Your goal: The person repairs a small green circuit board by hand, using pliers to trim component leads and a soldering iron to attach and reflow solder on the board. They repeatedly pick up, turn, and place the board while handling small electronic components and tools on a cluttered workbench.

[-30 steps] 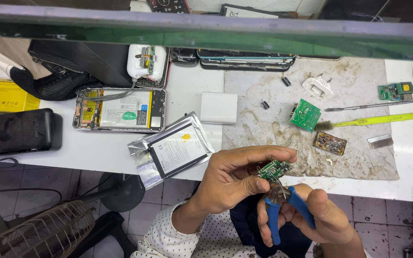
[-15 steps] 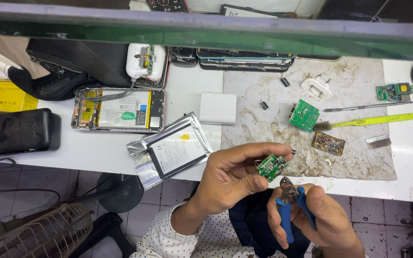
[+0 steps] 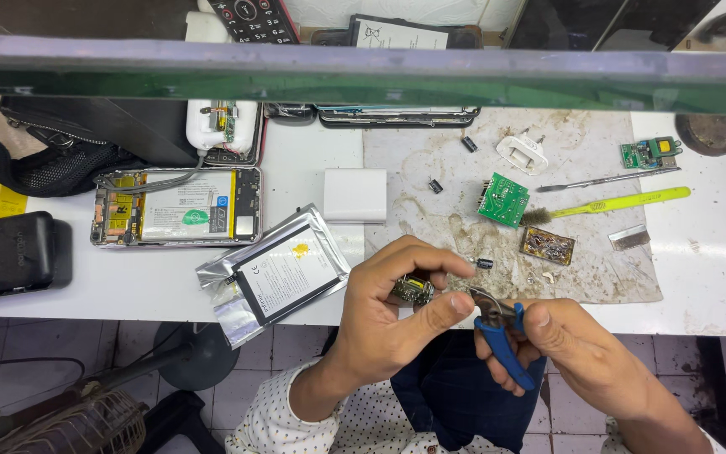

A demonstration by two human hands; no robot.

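Your left hand [image 3: 388, 311] has turned the board [image 3: 413, 290] edge-on, fingers pinched around it, just off the bench [image 3: 296, 160] edge. Your right hand [image 3: 565, 345], closed on the cutters [image 3: 497, 332], has brought their tip up beside it, ready to snip.

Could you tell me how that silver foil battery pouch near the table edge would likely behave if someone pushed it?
The silver foil pouch looks thin and crinkled, so it would probably flex and slide easily on the smooth white table. One corner overhangs the edge beside the left hand, so a push might tip it off.
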